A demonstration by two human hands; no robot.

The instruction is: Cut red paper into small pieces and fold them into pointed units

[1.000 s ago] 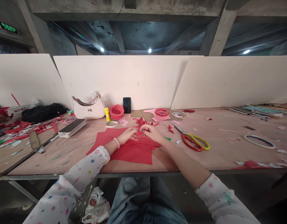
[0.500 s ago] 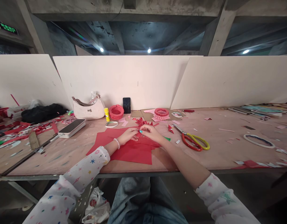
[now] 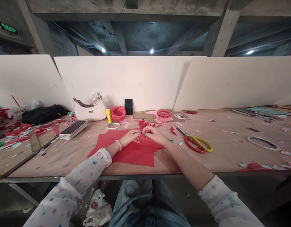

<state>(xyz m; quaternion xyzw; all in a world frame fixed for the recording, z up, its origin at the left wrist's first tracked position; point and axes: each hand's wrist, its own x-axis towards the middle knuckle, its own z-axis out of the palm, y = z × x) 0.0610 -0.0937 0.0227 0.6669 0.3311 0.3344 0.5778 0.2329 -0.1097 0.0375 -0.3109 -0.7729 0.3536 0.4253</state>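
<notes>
My left hand [image 3: 131, 136] and my right hand [image 3: 152, 133] meet over red paper sheets [image 3: 136, 157] at the table's front. Between their fingertips is a small piece of folded red paper [image 3: 142, 136], pinched from both sides and partly hidden by the fingers. Just behind the hands lies a pile of folded red paper pieces [image 3: 142, 123]. One more folded red piece [image 3: 173, 130] rests to the right. Scissors [image 3: 194, 142] with red and yellow handles lie half open beyond my right forearm.
Along the back stand a pink handbag [image 3: 90, 111], a yellow glue stick [image 3: 108, 116], red woven paper rings [image 3: 118, 113] and a dark phone [image 3: 128, 107]. A white box-like device [image 3: 73, 130] lies left. Tape [image 3: 113, 126] sits behind my left hand. White boards [image 3: 126, 78] wall the table.
My right fingers have shifted slightly right, and more of the small red paper shows between the two hands. Everything else on the table stays in place.
</notes>
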